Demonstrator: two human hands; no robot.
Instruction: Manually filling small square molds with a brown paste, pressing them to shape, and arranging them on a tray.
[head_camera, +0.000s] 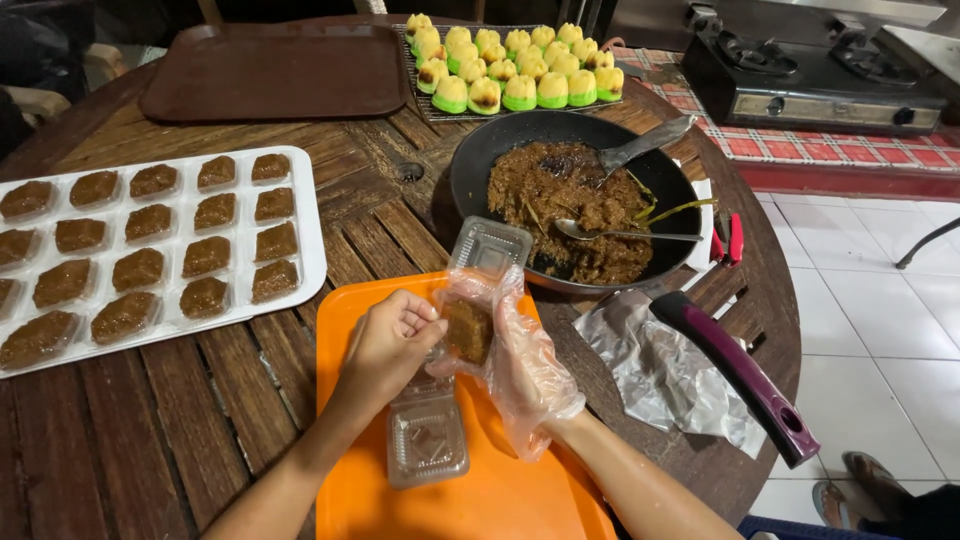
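Note:
My left hand (392, 340) is bare and grips a small clear plastic hinged box (478, 290) over the orange tray (500, 500). The box's open lid sticks up toward the pan. My right hand (520, 365), inside a loose clear plastic glove, presses a brown sticky block (468, 328) into the box. Another clear box (427, 435), closed, lies on the orange tray just below my hands. A black pan (470, 170) of brown sticky filling (570, 205) sits right behind my hands, with a spoon (620, 235) and a spatula (645, 145) resting in it.
A white tray (305, 215) holding several filled clear boxes lies at left. A brown tray (275, 70) and a rack of yellow-green cakes (515, 65) stand at the back. The pan's purple handle (735, 375) juts over the table edge, above crumpled plastic (660, 380). A gas stove (810, 75) is at right.

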